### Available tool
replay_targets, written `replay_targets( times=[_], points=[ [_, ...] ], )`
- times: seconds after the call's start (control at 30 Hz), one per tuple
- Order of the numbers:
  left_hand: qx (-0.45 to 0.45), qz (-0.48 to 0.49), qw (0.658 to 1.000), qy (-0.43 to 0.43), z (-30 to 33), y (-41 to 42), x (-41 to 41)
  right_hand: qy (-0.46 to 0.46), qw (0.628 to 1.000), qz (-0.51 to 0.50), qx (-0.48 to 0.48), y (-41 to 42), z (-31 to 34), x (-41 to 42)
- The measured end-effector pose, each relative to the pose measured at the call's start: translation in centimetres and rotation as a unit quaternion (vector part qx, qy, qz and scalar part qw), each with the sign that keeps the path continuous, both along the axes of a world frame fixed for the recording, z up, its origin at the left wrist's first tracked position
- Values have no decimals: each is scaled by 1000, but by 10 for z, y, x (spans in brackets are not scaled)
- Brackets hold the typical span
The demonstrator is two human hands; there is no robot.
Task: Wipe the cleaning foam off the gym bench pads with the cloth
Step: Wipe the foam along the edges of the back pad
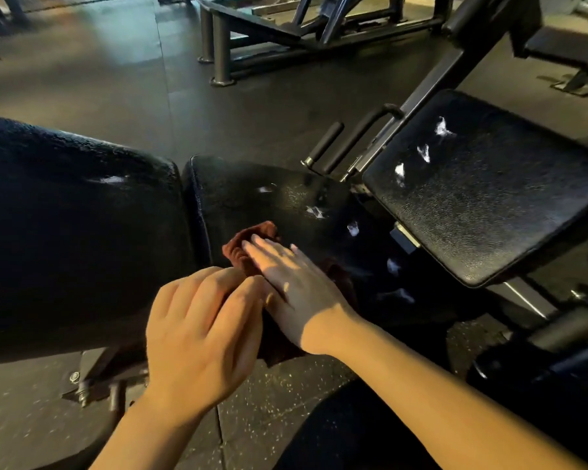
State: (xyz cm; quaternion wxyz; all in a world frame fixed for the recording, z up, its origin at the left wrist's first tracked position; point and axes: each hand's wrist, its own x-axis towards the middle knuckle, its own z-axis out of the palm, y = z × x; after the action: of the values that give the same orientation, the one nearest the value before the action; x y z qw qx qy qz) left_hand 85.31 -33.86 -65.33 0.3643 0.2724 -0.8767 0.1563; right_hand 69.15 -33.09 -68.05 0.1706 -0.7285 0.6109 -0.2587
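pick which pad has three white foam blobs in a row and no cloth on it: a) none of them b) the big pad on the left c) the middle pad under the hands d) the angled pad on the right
d: the angled right pad carries three foam blobs in a line, while the reddish cloth lies on the middle pad under the right hand.

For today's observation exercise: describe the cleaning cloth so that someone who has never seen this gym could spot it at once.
Start at the long black bench pad on the left, then move to the smaller middle pad beside it. On that pad's near edge lies the cloth, pressed under the right hand. It is the only reddish-brown, crumpled thing among black pads and white foam blobs.
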Motion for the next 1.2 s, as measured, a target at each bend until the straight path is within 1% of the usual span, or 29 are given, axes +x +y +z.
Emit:
replay_targets(
  times=[0.1, 0.17, 0.23, 0.27, 0.3, 0.33, 0.37, 0.4, 0.43, 0.47, 0.5, 0.53, 0.57, 0.63, 0.7, 0.8, 0.87, 0.93, 1.0, 1.03, 1.1, 1.2],
  points=[
    [-3, 15, 1000, -4, -9, -5, -22, -16, 996, -84, 40, 20, -29, -41],
    [6, -10, 1000, -2, -17, -8, -29, -3, 989, -139, 56, 42, -53, -68],
    [22, -45, 999, 10, -23, -11, -30, 1, 974, -210, 81, 61, -72, -94],
    [29, -57, 998, 14, -24, -12, -30, 28, 967, -236, 96, 65, -82, -107],
    [34, -67, 997, 17, -25, -13, -30, 42, 964, -240, 105, 68, -94, -121],
    [36, -76, 996, 20, -26, -13, -29, 47, 962, -234, 136, 64, -102, -132],
    [36, -84, 996, 22, -27, -13, -29, 65, 961, -232, 133, 56, -109, -146],
    [36, -89, 995, 23, -27, -13, -29, 66, 952, -249, 163, 45, -108, -158],
    [36, -89, 995, 22, -27, -14, -29, 76, 943, -278, 164, 33, -110, -170],
    [36, -84, 996, 20, -27, -14, -29, 49, 930, -306, 197, 20, -113, -182],
    [36, -78, 996, 17, -27, -14, -29, 15, 904, -349, 246, 5, -113, -192],
    [34, -74, 997, 14, -27, -15, -30, 0, 882, -386, 270, -9, -115, -200],
    [31, -70, 997, 11, -26, -15, -31, -7, 868, -405, 288, -21, -114, -203],
    [25, -57, 998, 3, -24, -15, -31, -16, 853, -426, 301, -35, -109, -197],
    [22, -45, 999, -4, -22, -14, -32, -19, 858, -426, 286, -37, -106, -180],
    [19, -34, 999, -13, -22, -12, -34, 8, 894, -376, 245, -24, -79, -142],
    [21, -33, 999, -15, -21, -11, -34, 13, 927, -312, 207, -11, -56, -113],
    [28, -29, 999, -15, -20, -10, -34, -35, 965, -211, 151, 6, -33, -85],
    [30, -29, 999, -17, -20, -9, -34, -71, 983, -116, 123, 21, -25, -70],
    [30, -30, 999, -17, -20, -8, -33, -76, 986, -90, 117, 25, -26, -70],
    [31, -30, 999, -17, -21, -8, -33, -72, 987, -102, 103, 28, -39, -81],
    [29, -31, 999, -19, -23, -6, -33, -100, 974, -180, 97, 27, -66, -109]
  ],
)
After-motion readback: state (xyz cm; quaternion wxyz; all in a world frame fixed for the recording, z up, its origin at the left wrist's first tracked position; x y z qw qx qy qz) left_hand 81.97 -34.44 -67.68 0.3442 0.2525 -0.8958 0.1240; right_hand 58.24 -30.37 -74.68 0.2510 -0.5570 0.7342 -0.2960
